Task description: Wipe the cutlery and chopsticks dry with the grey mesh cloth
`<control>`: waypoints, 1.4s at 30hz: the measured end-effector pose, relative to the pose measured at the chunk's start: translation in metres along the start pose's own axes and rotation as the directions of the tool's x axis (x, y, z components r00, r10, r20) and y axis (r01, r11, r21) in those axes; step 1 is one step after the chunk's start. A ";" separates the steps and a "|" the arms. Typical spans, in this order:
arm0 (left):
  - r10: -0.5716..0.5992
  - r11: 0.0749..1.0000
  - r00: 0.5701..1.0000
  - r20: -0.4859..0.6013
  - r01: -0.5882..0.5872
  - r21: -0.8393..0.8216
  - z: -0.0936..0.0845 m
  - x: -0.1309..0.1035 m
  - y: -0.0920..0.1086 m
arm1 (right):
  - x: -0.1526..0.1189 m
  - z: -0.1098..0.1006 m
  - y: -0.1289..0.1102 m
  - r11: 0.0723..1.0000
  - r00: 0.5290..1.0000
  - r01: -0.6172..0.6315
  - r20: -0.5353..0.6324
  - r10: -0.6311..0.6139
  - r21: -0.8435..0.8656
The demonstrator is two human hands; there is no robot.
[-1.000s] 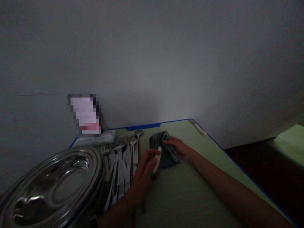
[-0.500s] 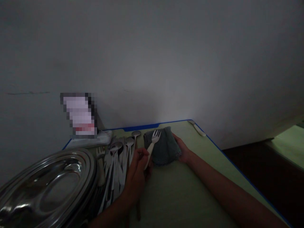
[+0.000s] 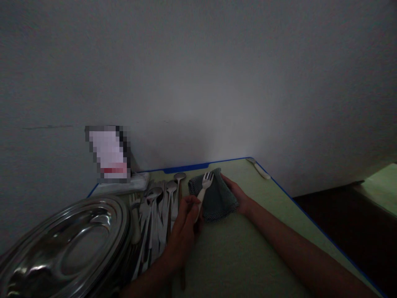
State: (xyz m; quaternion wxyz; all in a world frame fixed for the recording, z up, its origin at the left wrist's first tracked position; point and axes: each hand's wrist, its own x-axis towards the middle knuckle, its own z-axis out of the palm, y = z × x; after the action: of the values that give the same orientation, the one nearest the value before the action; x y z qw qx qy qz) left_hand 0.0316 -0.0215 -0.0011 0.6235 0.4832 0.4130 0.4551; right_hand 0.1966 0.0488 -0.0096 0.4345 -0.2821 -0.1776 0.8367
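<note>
My left hand [image 3: 186, 221] is closed around the pale handle of a fork [image 3: 205, 185], whose metal tines point up and away from me. Just right of it, my right hand [image 3: 237, 192] grips a folded grey-green cloth [image 3: 218, 196] with a checked border. The fork's head lies in front of the cloth; whether the two touch I cannot tell. The right fingers are mostly hidden behind the cloth. Close to the left hand lies a pile of spoons, forks and other cutlery [image 3: 155, 219].
Shiny oval metal trays [image 3: 119, 207] are stacked at the left. Behind them a blurred-out phone-like screen [image 3: 108, 151] leans near the wall. Another pale-handled piece of cutlery [image 3: 262, 170] lies by the far right edge of the blue-rimmed table [image 3: 248, 256].
The view has shifted slightly. The cloth's top edge is folded a little differently, bunched toward the right hand. Both hands keep their hold.
</note>
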 end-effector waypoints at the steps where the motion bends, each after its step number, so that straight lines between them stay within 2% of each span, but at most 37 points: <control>1: 0.001 1.000 1.000 0.001 -0.001 0.008 0.000 0.000 0.000 | 0.000 0.000 0.000 1.000 1.000 -0.006 -0.004 0.006 0.001; 9: -0.017 0.998 1.000 0.020 0.016 0.058 -0.001 -0.001 -0.004 | -0.001 0.005 0.002 1.000 1.000 -0.007 -0.023 0.006 -0.013; 18: -0.088 0.996 0.996 -0.023 0.089 0.019 0.003 -0.006 -0.001 | -0.002 0.008 0.000 0.997 0.996 -0.029 -0.077 0.034 0.066; 23: -0.071 0.992 0.997 -0.028 0.073 0.101 0.003 -0.006 0.003 | -0.004 0.015 0.001 0.995 0.995 0.028 -0.096 -0.019 0.095; 29: -0.044 0.993 0.999 -0.024 0.046 0.105 0.001 -0.006 0.004 | 0.002 0.026 0.012 0.986 0.992 0.093 -0.093 -0.081 0.138; 36: -0.033 0.984 0.999 0.023 0.028 0.178 -0.003 -0.011 0.006 | 0.007 0.040 0.020 0.987 0.984 0.143 -0.118 -0.134 0.076; 42: -0.060 0.983 0.998 0.032 0.054 0.174 -0.002 -0.013 0.011 | 0.006 0.038 0.022 0.973 0.957 0.232 -0.177 -0.228 0.003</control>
State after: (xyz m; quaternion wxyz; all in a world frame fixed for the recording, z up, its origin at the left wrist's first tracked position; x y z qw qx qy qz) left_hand 0.0245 -0.0327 0.0105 0.5996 0.5318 0.4529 0.3906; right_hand 0.1557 0.0397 0.0063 0.5462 -0.3271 -0.1602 0.7543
